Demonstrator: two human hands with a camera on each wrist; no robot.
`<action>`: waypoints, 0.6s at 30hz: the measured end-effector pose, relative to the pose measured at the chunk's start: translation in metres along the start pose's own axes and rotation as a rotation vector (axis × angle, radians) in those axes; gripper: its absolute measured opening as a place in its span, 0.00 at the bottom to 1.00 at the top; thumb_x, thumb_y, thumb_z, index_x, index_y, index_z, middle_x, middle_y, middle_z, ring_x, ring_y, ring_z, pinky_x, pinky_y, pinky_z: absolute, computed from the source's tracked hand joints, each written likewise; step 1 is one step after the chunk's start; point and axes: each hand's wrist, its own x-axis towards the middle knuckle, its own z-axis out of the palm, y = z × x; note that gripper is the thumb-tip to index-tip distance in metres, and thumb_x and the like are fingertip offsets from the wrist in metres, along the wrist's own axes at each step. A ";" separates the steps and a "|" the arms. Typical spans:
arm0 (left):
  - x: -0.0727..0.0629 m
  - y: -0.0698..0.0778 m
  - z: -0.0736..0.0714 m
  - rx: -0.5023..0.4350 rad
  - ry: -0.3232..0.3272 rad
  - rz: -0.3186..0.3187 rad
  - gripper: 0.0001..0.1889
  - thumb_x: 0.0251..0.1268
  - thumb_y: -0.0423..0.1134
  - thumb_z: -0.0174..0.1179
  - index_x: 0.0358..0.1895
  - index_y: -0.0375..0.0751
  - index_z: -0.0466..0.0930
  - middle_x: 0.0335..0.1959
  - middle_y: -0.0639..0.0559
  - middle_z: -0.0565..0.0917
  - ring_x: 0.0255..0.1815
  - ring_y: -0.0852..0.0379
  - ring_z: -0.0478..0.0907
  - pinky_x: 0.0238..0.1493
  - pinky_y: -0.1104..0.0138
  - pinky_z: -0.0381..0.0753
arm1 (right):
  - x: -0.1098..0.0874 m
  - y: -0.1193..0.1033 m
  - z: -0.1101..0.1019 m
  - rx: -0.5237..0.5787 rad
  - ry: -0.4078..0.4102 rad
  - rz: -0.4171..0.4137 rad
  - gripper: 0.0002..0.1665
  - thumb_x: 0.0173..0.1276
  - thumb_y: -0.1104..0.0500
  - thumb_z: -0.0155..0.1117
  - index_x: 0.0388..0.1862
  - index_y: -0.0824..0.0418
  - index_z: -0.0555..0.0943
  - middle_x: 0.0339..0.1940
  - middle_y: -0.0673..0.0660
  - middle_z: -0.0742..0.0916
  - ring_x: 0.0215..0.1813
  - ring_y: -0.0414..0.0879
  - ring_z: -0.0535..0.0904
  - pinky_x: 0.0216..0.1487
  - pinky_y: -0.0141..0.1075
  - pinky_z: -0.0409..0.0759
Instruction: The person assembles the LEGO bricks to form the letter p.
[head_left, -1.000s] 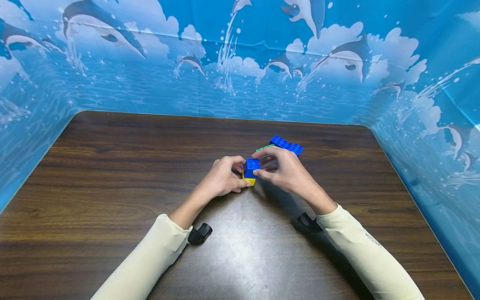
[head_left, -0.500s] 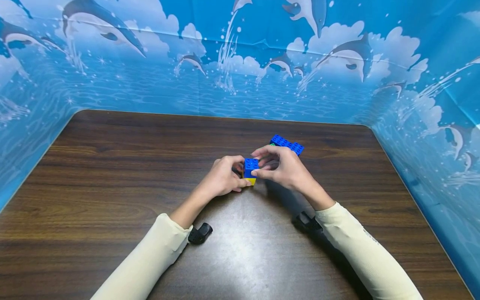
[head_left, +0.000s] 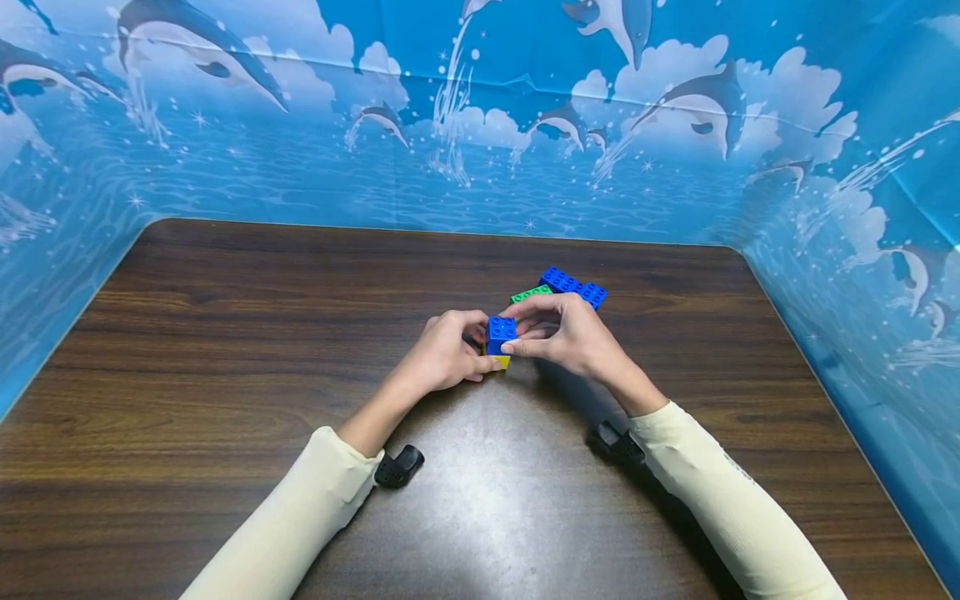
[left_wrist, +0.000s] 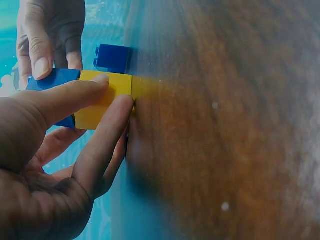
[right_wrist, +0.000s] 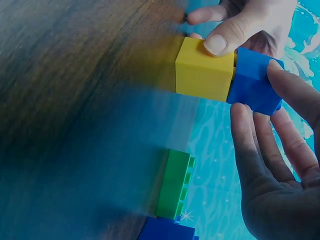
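Near the middle of the table, a blue block (head_left: 502,330) with studs on top sits over a yellow block (head_left: 498,362). My left hand (head_left: 447,352) grips the yellow block low down, with the thumb on its near face. My right hand (head_left: 573,337) pinches the blue block between thumb and fingers. In the right wrist view, the yellow block (right_wrist: 202,70) and the blue block (right_wrist: 256,80) line up closely, with a narrow seam and a bit of stud between them. The left wrist view shows both hands around this stack, the yellow block (left_wrist: 102,107) standing at the tabletop.
Behind my right hand lie a green brick (head_left: 531,294) and blue bricks (head_left: 573,286), close together. The dark wooden table (head_left: 262,333) is bordered by a blue dolphin-print cloth (head_left: 465,167) at the back and sides.
The blue block has turned slightly and now sits squarer over the yellow one. My right hand has shifted slightly left, still holding it; the left hand has barely moved.
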 end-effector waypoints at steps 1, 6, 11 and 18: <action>0.000 0.000 0.000 -0.003 -0.002 -0.002 0.19 0.65 0.31 0.77 0.57 0.37 0.84 0.52 0.37 0.86 0.36 0.54 0.92 0.33 0.67 0.91 | 0.000 0.000 0.000 0.005 -0.002 0.003 0.21 0.63 0.64 0.84 0.54 0.61 0.90 0.43 0.59 0.92 0.43 0.48 0.90 0.48 0.34 0.91; 0.001 0.000 0.001 -0.009 -0.005 -0.007 0.18 0.64 0.31 0.77 0.55 0.37 0.85 0.51 0.38 0.86 0.35 0.55 0.91 0.33 0.67 0.92 | 0.003 0.001 0.000 0.024 -0.015 0.018 0.20 0.62 0.64 0.84 0.53 0.61 0.90 0.43 0.59 0.92 0.43 0.48 0.90 0.45 0.33 0.91; 0.001 0.000 0.001 0.013 -0.006 0.003 0.19 0.64 0.31 0.77 0.56 0.37 0.85 0.51 0.38 0.87 0.34 0.56 0.91 0.33 0.67 0.91 | 0.003 0.001 0.000 0.026 -0.018 0.026 0.20 0.61 0.64 0.85 0.52 0.61 0.91 0.42 0.59 0.92 0.42 0.47 0.90 0.43 0.33 0.90; 0.001 0.002 -0.001 0.093 -0.006 0.002 0.22 0.64 0.34 0.78 0.60 0.38 0.84 0.53 0.40 0.88 0.34 0.57 0.92 0.35 0.68 0.90 | 0.004 0.000 0.001 0.023 -0.016 0.025 0.20 0.60 0.65 0.86 0.52 0.61 0.91 0.43 0.59 0.93 0.42 0.46 0.91 0.42 0.34 0.91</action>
